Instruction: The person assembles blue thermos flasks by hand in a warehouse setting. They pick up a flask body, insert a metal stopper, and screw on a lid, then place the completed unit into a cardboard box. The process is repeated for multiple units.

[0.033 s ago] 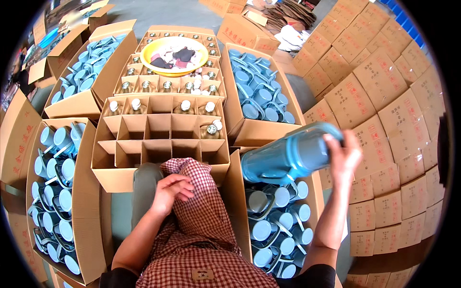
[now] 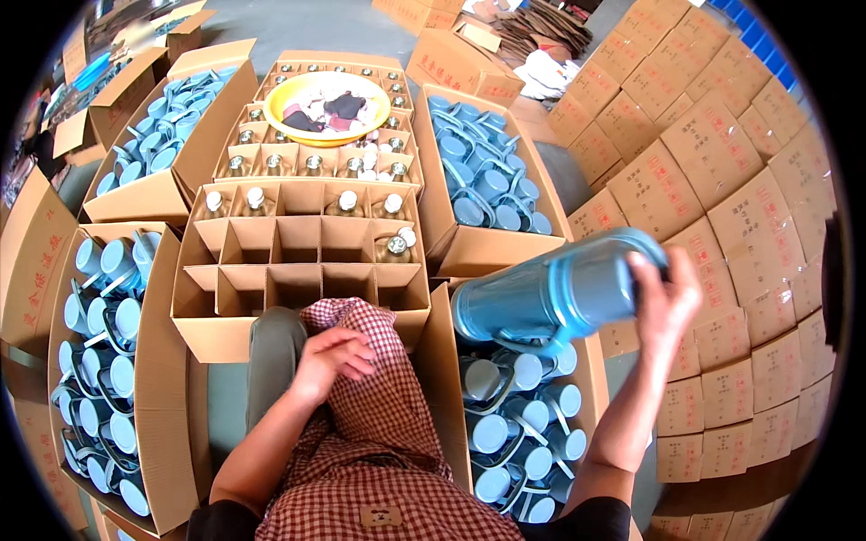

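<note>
My right hand (image 2: 666,298) grips a blue thermos flask (image 2: 541,293) by one end. The flask lies tilted on its side above an open carton (image 2: 591,379) packed with several upright blue flasks (image 2: 528,415). Over my checked apron (image 2: 379,406) is my left hand (image 2: 334,361), fingers loosely bent and slightly apart, holding nothing. In front of my knees stands a divided carton (image 2: 212,334). Glass bottles with white stoppers (image 2: 347,200) fill some of its far cells, and another bottle (image 2: 394,250) stands in a right-hand cell.
A yellow basin (image 2: 284,133) of cloths rests on a second divided carton of bottles. Cartons of blue flasks stand at left (image 2: 167,361), far left (image 2: 171,194) and far right (image 2: 487,248). Closed boxes (image 2: 713,234) are stacked high on the right.
My right hand has moved slightly right, with the held end of the thermos flask shifting the same way. My left hand has moved slightly to the right over the apron.
</note>
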